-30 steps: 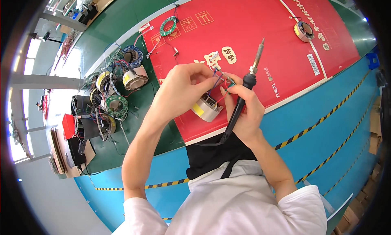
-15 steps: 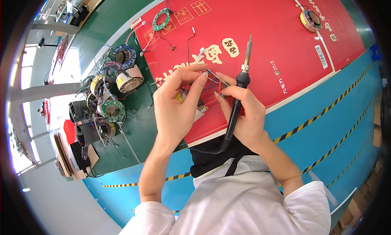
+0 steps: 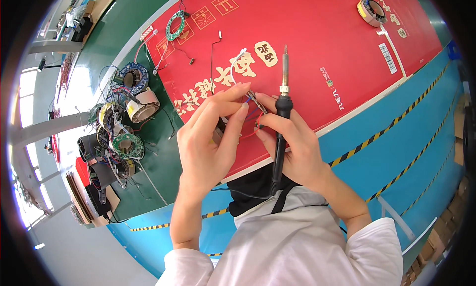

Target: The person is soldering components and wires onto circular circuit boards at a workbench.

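My left hand (image 3: 206, 139) pinches a small circuit board (image 3: 258, 103) between thumb and forefinger at its far end. The board is tilted, showing a narrow face with small parts on it. My right hand (image 3: 302, 152) steadies the near end of the board with its fingertips. Tucked in that same hand is a soldering iron (image 3: 283, 107) with a black handle, its metal tip pointing up and away from the board. A red wire (image 3: 258, 122) loops beside the board near my right fingertips. Something under my left hand is mostly hidden.
A red printed sheet (image 3: 307, 53) covers much of the green bench. On it lie a green ring-shaped board (image 3: 170, 33), a thin black cable (image 3: 212, 63) and a wound ring coil (image 3: 365, 12). Wired coils and ring parts (image 3: 144, 107) crowd the left. The iron's cord (image 3: 235, 190) crosses my lap.
The view has shifted, so the bench things sit farther left. Both hands keep hold of the board, which is turned to a different angle. The iron stands more upright.
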A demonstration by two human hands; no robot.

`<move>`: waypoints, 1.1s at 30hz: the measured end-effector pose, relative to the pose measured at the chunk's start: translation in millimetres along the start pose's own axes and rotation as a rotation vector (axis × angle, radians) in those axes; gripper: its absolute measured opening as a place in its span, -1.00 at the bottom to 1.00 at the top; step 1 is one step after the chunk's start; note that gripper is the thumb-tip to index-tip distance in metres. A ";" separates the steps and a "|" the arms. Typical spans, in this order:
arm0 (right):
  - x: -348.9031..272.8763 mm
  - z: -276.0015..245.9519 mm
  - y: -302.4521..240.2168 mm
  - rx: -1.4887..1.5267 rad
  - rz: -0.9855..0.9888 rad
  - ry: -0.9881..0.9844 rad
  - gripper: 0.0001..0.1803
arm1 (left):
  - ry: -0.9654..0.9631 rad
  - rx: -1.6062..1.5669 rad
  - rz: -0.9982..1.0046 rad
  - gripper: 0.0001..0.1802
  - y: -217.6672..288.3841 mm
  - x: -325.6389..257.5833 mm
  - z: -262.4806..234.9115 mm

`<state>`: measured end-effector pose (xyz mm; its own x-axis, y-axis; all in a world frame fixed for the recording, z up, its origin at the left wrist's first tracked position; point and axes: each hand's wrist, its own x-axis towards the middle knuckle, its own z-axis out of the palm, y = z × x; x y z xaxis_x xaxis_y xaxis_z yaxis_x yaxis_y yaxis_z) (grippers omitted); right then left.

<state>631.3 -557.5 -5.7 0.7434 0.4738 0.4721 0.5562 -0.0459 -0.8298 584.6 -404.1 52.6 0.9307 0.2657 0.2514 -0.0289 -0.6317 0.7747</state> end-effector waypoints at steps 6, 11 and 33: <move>-30.5 -37.2 -7.8 0.046 -0.017 0.015 -0.52 | 0.092 0.112 0.163 -0.87 -3.2 -8.8 9.9; -31.6 -52.2 -20.1 0.033 -0.043 0.184 -0.35 | 0.094 0.135 0.222 -0.85 -7.1 -5.7 12.4; -14.7 -43.8 -29.2 0.018 -0.172 0.102 -0.68 | 0.079 0.270 0.417 -0.81 -12.4 -2.7 12.2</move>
<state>620.3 -601.7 24.6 0.6719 0.3819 0.6345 0.6725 0.0443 -0.7388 586.9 -405.8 35.3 0.8295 -0.0017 0.5585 -0.2872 -0.8590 0.4238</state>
